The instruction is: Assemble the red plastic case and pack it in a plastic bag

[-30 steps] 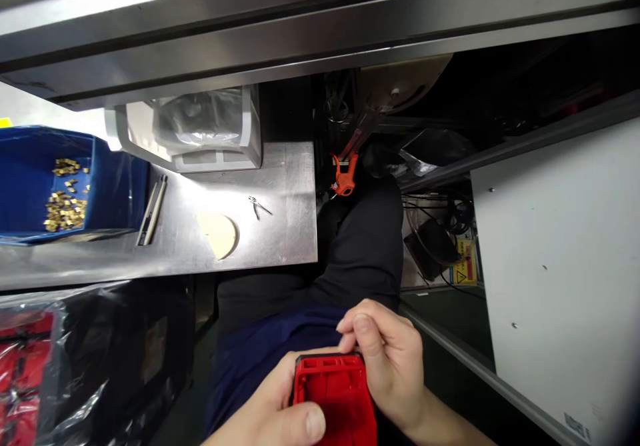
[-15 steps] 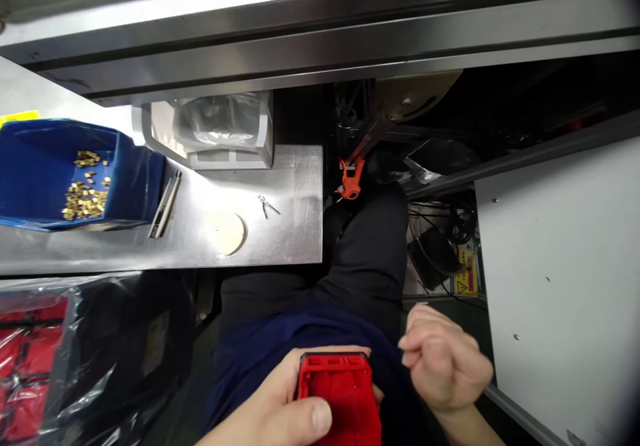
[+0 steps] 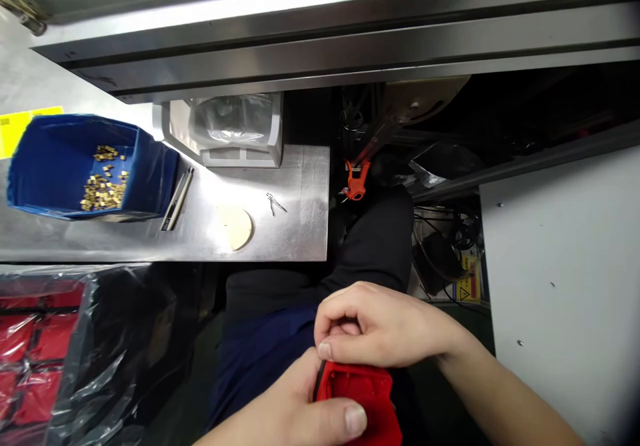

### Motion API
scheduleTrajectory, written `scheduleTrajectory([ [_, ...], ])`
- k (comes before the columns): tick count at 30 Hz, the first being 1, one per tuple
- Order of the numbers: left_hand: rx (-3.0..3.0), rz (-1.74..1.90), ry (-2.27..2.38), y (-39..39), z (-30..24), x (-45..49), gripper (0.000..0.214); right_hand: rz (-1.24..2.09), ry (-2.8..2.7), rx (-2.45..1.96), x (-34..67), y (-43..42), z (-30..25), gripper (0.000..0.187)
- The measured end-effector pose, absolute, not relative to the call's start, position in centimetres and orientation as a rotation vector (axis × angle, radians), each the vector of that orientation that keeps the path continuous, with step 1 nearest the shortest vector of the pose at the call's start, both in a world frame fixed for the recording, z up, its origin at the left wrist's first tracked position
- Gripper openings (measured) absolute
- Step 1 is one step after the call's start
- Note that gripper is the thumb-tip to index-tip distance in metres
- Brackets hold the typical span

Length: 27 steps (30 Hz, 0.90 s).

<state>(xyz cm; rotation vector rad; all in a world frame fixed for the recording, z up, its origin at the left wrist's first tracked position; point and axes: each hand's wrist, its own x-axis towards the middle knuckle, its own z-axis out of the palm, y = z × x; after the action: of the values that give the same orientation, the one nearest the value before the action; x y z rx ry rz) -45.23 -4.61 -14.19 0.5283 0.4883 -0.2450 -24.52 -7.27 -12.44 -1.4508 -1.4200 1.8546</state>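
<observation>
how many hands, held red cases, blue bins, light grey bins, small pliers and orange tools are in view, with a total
Hands: 2 (left hand, right hand)
Held red case: 1
Blue bin: 1
Light grey bin: 1
Small pliers: 1
Orange tool: 1
Total: 7

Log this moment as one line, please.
left hand: gripping red part | right hand: at its upper edge | bench: blue bin, brass pieces inside, pliers

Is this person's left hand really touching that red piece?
Touching. The head view shows the left hand wrapped around one side of the red piece, its thumb lapping over the edge.
</observation>
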Motion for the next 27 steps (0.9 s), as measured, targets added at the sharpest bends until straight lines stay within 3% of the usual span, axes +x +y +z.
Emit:
scheduleTrajectory([
  [3,0.543,-0.278,0.455,-4.6,-14.3,-45.4,0.065,2.067,-1.372,-1.418,-24.1,-6.4,-13.0,0.013],
  [8,0.565,-0.304,0.408,-4.1,-14.2,-45.1,0.062,1.940,-1.529,-1.600,-23.1,-5.5,-13.7,0.019],
  [17,0.533,-0.276,0.458,-4.5,-14.6,-45.7,0.063,2.106,-1.562,-1.344,-24.2,-4.5,-12.7,0.021],
  [23,0.443,-0.241,0.417,-4.9,-15.1,-47.6,0.092,1.190,-1.922,-2.057,-25.5,-4.1,-16.6,0.019],
  [25,0.396,-0.194,0.350,-4.9,-15.3,-48.0,0.096,1.063,-1.845,-2.155,-26.4,-2.1,-18.6,0.011],
  [27,0.340,-0.171,0.317,-4.9,-15.5,-48.5,0.097,0.939,-1.752,-2.201,-27.7,0.8,-20.4,0.016],
])
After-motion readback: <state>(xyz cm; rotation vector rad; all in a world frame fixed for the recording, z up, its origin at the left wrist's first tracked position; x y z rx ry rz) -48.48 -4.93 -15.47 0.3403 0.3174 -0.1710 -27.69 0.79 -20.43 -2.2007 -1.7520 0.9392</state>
